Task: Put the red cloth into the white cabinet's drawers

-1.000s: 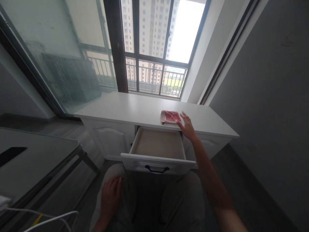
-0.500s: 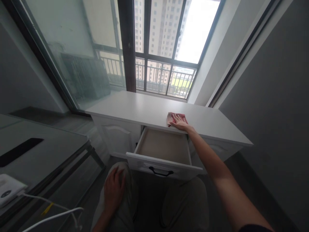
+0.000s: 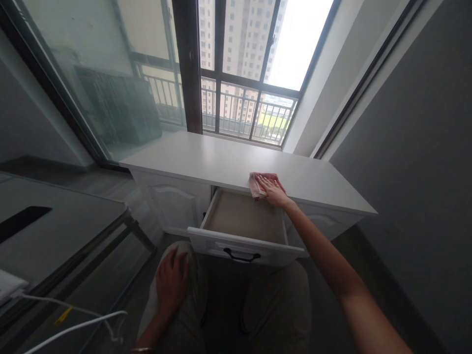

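Observation:
My right hand (image 3: 273, 191) lies flat with fingers spread on a red and pale pink cloth (image 3: 257, 186), pressing it against the white cabinet top (image 3: 217, 160). The cloth sits at the front edge of the top, and its near corner hangs a little over that edge. Below it a white drawer (image 3: 239, 216) is pulled out; its bare bottom shows, and a black handle (image 3: 241, 254) is on its front. On my left knee rests my left hand (image 3: 172, 280), fingers apart and holding nothing.
At left stands a table (image 3: 84, 201) with a dark flat object (image 3: 24, 222) and a white device (image 3: 9, 285) on it. White cables (image 3: 81, 322) trail near my left arm. Behind the cabinet are glass doors (image 3: 103, 73); a grey wall (image 3: 413, 147) is at right.
My right hand and the cloth have slid slightly toward me, so the cloth now laps over the front edge. The whole view has shifted a little; my left hand stays on the knee.

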### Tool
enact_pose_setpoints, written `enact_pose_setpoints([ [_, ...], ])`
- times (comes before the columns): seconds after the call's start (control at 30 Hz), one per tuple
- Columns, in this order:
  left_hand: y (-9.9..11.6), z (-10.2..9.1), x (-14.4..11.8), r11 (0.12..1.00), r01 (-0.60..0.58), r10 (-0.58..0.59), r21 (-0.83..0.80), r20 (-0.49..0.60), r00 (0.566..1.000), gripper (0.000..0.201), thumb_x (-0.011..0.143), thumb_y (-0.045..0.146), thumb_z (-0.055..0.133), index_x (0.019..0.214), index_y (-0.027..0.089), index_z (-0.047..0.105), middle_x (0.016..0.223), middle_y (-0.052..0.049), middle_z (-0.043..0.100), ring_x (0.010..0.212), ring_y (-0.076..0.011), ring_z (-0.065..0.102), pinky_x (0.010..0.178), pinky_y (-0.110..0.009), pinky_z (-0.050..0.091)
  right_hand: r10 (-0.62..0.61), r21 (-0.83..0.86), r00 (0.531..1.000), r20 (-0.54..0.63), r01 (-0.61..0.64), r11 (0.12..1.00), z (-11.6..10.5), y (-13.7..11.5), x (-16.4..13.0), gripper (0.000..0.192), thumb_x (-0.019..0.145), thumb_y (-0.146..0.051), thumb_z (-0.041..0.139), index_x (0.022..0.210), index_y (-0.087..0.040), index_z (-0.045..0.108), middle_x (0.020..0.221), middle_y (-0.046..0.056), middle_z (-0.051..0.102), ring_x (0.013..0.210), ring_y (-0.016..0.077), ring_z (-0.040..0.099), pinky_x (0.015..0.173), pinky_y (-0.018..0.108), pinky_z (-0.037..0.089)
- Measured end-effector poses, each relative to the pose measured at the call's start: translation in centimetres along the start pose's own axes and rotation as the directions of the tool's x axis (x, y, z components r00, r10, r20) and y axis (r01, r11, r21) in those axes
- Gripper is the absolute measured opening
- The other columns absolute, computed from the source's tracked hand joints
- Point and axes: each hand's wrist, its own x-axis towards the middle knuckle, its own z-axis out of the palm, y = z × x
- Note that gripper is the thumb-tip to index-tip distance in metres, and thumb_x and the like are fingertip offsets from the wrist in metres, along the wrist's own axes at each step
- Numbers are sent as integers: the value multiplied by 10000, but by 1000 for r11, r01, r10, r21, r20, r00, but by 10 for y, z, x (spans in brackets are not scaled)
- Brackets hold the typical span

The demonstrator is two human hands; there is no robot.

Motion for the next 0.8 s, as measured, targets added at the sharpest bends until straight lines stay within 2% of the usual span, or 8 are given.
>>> enact_pose_setpoints([
  [0.13,-1,1,-1,1000,-20,20,-7,-20,1000,408,1011,437,377,1176,208,671,1450,-146,560,1375,-315,487,1133,-542,433,-50,-18,977,-206,48,999,13,-18,-15,826,866,-42,398,1670,-178,263,1711,40,240,1592,198,208,1316,449,98],
  [0.23,-1,2,-1,1000,-23,22,-6,-43,999,398,1010,435,392,1164,204,677,1448,-146,564,1373,-319,490,1123,-540,438,-215,-51,942,-258,209,977,19,-37,-19,690,975,-81,333,1657,-176,302,1695,47,283,1583,202,237,1323,461,105],
  [0.37,0,2,-1,1000,-13,13,22,-25,1000,416,1022,428,367,1168,198,681,1453,-154,559,1344,-334,511,1087,-545,458,-510,-35,845,-161,512,858,33,-64,-6,582,1058,-128,313,1626,-239,380,1669,30,356,1567,195,283,1326,470,133],
  [0.5,1,2,-1,999,-25,27,46,-30,999,431,1021,417,356,1156,179,690,1440,-169,569,1330,-344,517,1073,-556,466,-636,-11,771,-11,636,771,65,-86,27,545,1070,-113,307,1592,-210,429,1654,59,394,1563,170,289,1320,426,169],
  [0.57,-1,4,-2,998,-32,34,50,-42,999,428,1015,424,364,1147,185,694,1427,-166,580,1322,-343,523,1068,-558,469,-615,-20,786,59,617,787,82,-93,45,538,1053,-103,350,1580,-168,443,1653,88,392,1566,183,283,1317,410,176],
  [0.63,-3,6,-3,998,-42,44,47,-54,998,432,1013,428,364,1141,188,699,1417,-167,588,1321,-341,525,1064,-558,473,-530,-28,843,89,534,845,94,-97,61,549,1024,-81,393,1565,-151,461,1653,100,387,1569,199,277,1315,406,176],
  [0.7,-6,8,-4,998,-54,57,44,-62,996,440,1015,431,358,1136,185,703,1412,-173,592,1327,-342,526,1063,-555,477,-402,-11,911,95,405,914,99,-97,74,555,1001,-57,407,1548,-122,479,1653,115,381,1562,213,297,1304,392,196],
  [0.8,-9,11,-4,997,-63,67,51,-72,995,421,1014,429,375,1119,196,710,1410,-167,600,1325,-334,536,1078,-545,472,-182,97,978,105,172,980,97,-98,88,489,1011,-92,420,1484,-97,545,1598,132,472,1475,253,453,1238,385,325],
])
